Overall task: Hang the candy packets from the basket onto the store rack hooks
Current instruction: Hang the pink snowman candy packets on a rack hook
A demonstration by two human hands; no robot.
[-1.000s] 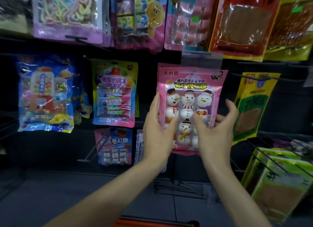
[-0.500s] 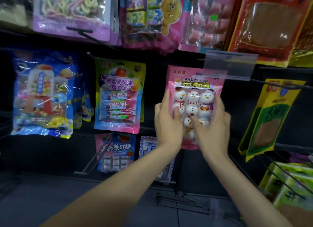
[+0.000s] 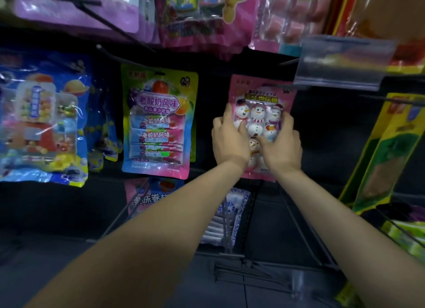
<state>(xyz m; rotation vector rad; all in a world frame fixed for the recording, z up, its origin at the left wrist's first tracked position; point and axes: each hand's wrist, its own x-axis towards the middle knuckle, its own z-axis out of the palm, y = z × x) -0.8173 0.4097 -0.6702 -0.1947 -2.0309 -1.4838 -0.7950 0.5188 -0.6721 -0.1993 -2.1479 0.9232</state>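
My left hand [image 3: 230, 142] and right hand [image 3: 282, 146] gripped the pink snowman packet [image 3: 257, 92] by its sides at the rack [image 3: 322, 128], but I could not tell if it hung yet.

Clear price-label holder [image 3: 342, 63] upper right, blurred. Yellow-green packets [image 3: 388, 151] hang at right edge, tilted. Blue packet [image 3: 43, 121] far left; green-and-pink fruit-print packet [image 3: 158, 121] near it. Red-orange packet [image 3: 377, 11] top right, cut off
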